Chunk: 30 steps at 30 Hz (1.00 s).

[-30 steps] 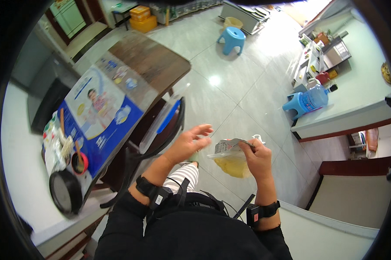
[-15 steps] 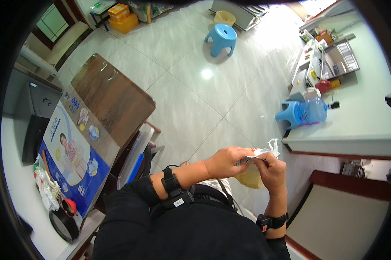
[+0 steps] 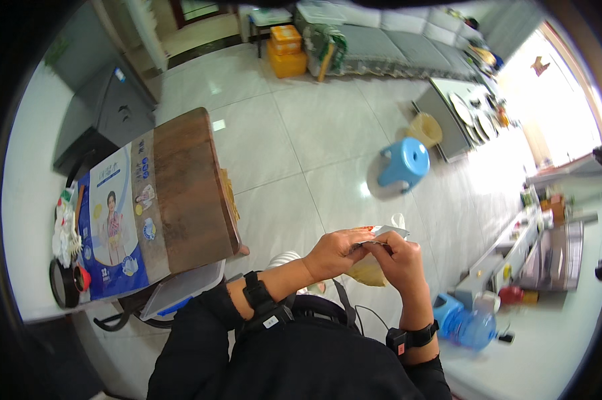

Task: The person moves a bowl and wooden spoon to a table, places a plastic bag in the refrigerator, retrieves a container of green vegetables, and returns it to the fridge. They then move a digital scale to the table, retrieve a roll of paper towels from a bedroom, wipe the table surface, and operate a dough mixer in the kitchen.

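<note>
Both my hands meet in front of my body, pinching a crinkled silvery-white packet (image 3: 392, 233) with a patch of red on it. My left hand (image 3: 341, 252) has its fingers closed on the packet's left side. From the right, my right hand (image 3: 397, 257) grips its near edge with thumb and fingers. A white loop (image 3: 398, 220) sticks up from the packet's far corner. Below the hands shows a yellowish, see-through thing (image 3: 367, 273); whether it is part of the packet I cannot tell. My fingers hide much of what they hold.
A wooden table (image 3: 187, 193), partly covered by a blue-and-white printed sheet (image 3: 114, 233), stands at left. Ahead are a blue stool (image 3: 406, 163), a yellowish bin (image 3: 425, 129) and a grey sofa (image 3: 374, 50). A large water bottle (image 3: 474, 328) lies at right.
The view has swung to the right, so the table, stool and bottle appear elsewhere and the sofa shows. Both hands still hold the packet, with fingers slightly shifted.
</note>
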### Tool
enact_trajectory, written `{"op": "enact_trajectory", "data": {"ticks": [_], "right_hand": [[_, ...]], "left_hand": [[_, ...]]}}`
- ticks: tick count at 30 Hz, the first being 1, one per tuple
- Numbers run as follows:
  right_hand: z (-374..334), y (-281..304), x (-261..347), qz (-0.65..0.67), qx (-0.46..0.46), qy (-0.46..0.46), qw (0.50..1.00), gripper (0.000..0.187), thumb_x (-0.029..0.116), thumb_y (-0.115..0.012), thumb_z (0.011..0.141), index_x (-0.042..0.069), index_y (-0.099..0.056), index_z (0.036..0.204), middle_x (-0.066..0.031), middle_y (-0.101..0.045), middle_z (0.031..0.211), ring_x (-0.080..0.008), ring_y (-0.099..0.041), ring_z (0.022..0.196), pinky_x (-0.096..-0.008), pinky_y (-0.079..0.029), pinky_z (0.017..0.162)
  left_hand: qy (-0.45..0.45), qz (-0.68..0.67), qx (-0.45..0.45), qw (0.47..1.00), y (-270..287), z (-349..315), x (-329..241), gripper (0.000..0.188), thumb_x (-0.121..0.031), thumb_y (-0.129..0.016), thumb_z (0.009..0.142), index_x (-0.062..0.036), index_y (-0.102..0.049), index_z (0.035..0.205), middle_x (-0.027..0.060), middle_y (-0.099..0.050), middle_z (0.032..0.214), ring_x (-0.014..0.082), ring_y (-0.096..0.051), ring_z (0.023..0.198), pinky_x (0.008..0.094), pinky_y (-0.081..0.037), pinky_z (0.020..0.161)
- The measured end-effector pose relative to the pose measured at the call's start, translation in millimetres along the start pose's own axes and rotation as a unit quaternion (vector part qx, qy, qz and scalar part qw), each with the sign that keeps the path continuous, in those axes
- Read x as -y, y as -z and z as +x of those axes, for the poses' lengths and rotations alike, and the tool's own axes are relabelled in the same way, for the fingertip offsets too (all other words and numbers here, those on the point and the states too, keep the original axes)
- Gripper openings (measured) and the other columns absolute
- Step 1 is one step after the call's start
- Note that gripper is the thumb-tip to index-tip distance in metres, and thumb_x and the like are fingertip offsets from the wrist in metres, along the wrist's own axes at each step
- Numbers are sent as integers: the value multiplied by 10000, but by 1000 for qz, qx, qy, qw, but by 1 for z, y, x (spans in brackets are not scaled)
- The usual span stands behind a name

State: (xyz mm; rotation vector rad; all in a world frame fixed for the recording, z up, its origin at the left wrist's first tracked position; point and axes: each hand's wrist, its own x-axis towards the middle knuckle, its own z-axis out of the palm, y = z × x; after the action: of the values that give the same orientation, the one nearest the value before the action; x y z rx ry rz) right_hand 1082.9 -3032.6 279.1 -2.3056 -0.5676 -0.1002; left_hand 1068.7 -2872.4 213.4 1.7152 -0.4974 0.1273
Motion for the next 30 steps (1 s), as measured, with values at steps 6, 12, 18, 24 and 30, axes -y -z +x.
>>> {"op": "enact_trajectory", "data": {"ticks": [6,12,18,24,30], "right_hand": [[160,-34,-15,24,74,41,996,128,138,-703,757,35,-629,777,-92,-598,576,-167,-574,467,-268,-439,457],[330,-85,9,-2,144,103,984,143,146,-702,761,39,-627,817,-94,-602,584,-183,-582,486,-277,-451,477],[492,-128,60,-4,240,79,968,473,202,-745,729,37,-536,1120,-48,-505,500,-125,-448,438,-266,-390,459],[665,-193,73,69,275,38,958,319,167,-739,744,6,-610,987,18,-481,536,-47,-412,510,-226,-362,484],[843,-267,126,171,377,109,904,133,95,-639,810,-13,-603,879,33,-529,676,-38,-455,622,-197,-376,560]], "left_hand": [[25,-11,-119,993,82,92,62,336,2,-609,779,-60,-600,1110,125,-601,1137,263,-598,1007,302,-486,855],[-10,44,-250,967,202,176,112,278,-43,-636,776,-64,-631,1053,121,-647,1027,272,-632,889,300,-516,757],[159,-80,-352,919,343,223,139,186,-77,-615,840,-3,-639,1009,27,-654,771,66,-554,674,217,-456,591],[193,-28,-508,839,491,246,177,209,-151,-625,846,37,-646,934,-23,-590,672,27,-473,596,208,-400,507],[231,-22,-560,796,625,274,180,216,-162,-614,849,28,-649,947,16,-632,732,63,-542,647,225,-441,561]]}}
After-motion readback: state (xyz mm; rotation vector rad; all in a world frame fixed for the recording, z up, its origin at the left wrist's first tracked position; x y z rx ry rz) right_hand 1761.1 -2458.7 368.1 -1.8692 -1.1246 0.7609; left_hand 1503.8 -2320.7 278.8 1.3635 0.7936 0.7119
